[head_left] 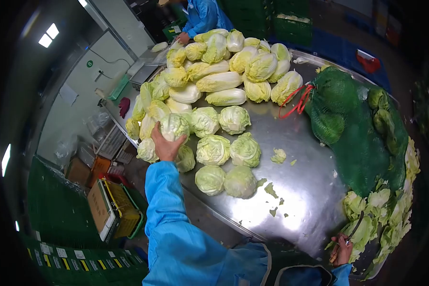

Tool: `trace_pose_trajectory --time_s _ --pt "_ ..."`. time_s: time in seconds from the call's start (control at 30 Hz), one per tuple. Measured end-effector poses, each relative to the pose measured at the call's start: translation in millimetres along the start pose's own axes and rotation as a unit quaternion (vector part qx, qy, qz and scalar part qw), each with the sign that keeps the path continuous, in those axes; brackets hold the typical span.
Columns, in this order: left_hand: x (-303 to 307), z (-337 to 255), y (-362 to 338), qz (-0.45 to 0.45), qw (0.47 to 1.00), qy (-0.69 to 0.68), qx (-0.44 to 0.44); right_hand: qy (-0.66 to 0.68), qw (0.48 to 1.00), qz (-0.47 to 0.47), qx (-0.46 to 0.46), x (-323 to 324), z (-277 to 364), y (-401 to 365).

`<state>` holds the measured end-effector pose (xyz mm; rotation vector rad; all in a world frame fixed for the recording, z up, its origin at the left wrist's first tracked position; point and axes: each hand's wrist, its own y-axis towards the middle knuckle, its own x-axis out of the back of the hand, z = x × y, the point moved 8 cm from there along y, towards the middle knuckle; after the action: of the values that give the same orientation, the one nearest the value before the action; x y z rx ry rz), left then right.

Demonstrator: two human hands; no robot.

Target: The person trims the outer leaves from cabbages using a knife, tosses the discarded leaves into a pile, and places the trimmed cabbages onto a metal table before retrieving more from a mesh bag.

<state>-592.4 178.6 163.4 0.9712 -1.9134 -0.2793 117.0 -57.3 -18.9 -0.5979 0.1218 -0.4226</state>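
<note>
My left hand (166,145) reaches out to the far left of the metal table, thumb and fingers spread around a round green cabbage (175,126). More trimmed round cabbages sit beside it, among them one in the middle (213,150) and one at the front (240,182). At the lower right, my right hand (341,251) is closed around the handle of a knife (356,226), its dark blade pointing up and away. Loose outer cabbage leaves (364,231) lie just past that hand. Part of the right hand is hidden by its angle.
Long napa cabbages (219,82) are heaped at the back of the table (291,190). A green mesh bag (348,128) with a red tie (298,102) holds cabbages at the right. Leaf scraps (270,190) dot the surface. Another person in a blue sleeve (202,16) stands at the far end.
</note>
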Motion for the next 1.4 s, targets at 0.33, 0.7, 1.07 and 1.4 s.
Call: trace_pose_trajectory --time_s 0.33,0.7,1.07,1.4 --pt "-74 96 7 0.059 0.997 0.043 -0.039 -0.033 0.999 -0.01 -0.016 -13 -1 8" --pt "-138 -195 -13 0.262 0.896 -0.345 -0.094 0.193 0.973 0.052 -0.119 -23 -64 41" --pt "-362 -594 -269 0.602 0.664 -0.391 -0.208 0.016 0.977 -0.034 -0.21 169 -47 91" --pt "-515 -764 -338 0.402 0.804 -0.071 -0.433 0.002 0.994 0.064 -0.084 212 -19 68"
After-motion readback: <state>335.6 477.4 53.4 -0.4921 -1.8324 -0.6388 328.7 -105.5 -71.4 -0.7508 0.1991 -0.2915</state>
